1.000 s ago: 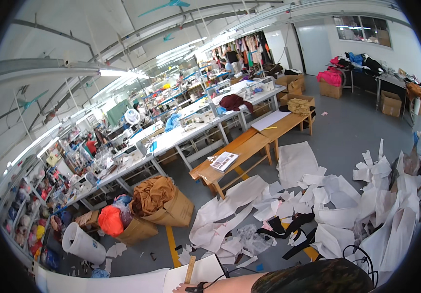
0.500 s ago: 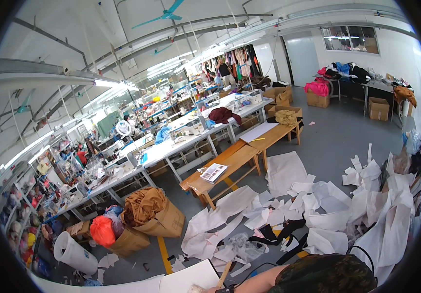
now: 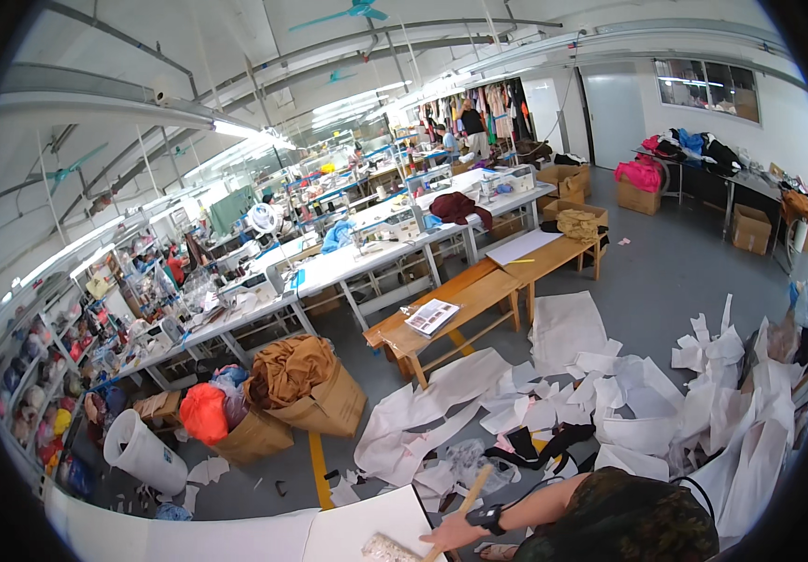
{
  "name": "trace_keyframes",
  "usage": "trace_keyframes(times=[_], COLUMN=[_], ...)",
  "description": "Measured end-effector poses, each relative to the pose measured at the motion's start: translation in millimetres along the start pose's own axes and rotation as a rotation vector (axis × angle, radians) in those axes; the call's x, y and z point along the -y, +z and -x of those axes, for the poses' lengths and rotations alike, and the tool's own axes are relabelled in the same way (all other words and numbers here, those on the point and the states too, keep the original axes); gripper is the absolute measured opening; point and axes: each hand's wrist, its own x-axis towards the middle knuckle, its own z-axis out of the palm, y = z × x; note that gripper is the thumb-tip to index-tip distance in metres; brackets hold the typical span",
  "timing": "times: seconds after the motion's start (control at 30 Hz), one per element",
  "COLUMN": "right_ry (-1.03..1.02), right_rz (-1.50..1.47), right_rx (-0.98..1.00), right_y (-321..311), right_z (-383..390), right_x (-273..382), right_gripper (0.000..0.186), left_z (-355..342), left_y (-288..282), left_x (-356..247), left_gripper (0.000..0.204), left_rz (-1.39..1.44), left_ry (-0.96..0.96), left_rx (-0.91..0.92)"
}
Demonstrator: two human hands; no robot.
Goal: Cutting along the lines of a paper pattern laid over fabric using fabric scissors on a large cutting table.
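My right hand (image 3: 451,533) reaches in from the lower right, below a dark patterned sleeve (image 3: 624,515) and a black wristwatch (image 3: 485,518). Its fingers are closed round a flat, pale wooden stick (image 3: 475,488), slanting over the edge of a white tabletop (image 3: 357,525). Left of the hand, a whitish speckled bundle (image 3: 389,549) lies on that surface, partly cut off by the lower rim; its kind is unclear. My left hand is out of sight.
White paper scraps (image 3: 643,398) and black strips (image 3: 554,445) litter the floor. Beyond stand a wooden bench (image 3: 479,298), cartons of cloth (image 3: 315,403), a white bin (image 3: 145,454) and rows of sewing tables (image 3: 329,295). Two people (image 3: 471,122) are far back.
My right hand and the wooden stick have come further into view, moving up and right. The speckled bundle shows more. The whole scene has shifted slightly right and down.
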Motion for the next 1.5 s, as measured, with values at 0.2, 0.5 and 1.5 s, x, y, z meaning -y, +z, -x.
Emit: trace_keyframes(times=[0.2, 0.5, 1.5], right_ry=[-0.036, 0.085, 0.462], right_rz=[0.052, -0.116, -0.117], right_rx=[-0.221, -0.501, -0.47], right_y=[24, 31, 27], right_z=[52, 84, 150], right_x=[-56, -54, -104], right_gripper=[0.036, 0.031, 0.03], left_z=[-48, -74, -99], left_y=[47, 19, 26], left_x=[26, -42, -120], left_gripper=[0.076, 0.079, 0.069], left_rz=[-0.035, 0.132, 0.062], left_ry=[0.466, 0.515, 0.736], left_rx=[-0.215, -0.092, 0.044])
